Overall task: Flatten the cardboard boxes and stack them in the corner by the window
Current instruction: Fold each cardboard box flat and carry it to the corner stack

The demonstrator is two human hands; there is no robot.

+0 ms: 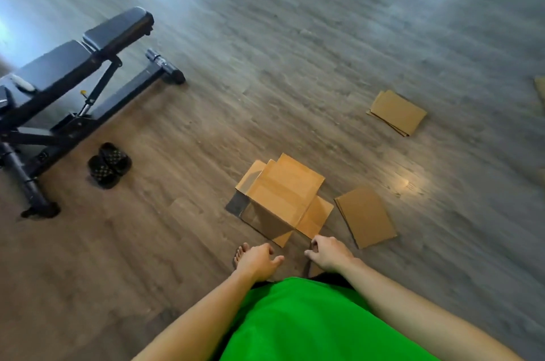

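Standing over box, one not yet flat, resting on floor just ahead of bare foot. Flaps spread out around its base, probably so that the body can fold down next. Left hand lowered toward the near corner, fingers loosely curled, holding nothing. Right hand likewise empty, fingers bent a little, hanging just beside the near flap but apart from it, as far as can be judged. Both placed as if to take the box from two sides and press it down.

Lying just right of the box, flat sheet, seemingly done and put aside within reach. Farther off to the right, small pile of flattened pieces, perhaps a start of the stack; no window or corner visible, so cannot confirm. More cardboard at the right edge, too cut off to tell.

Off to the left, well apart: bench and slippers, not part of the work.
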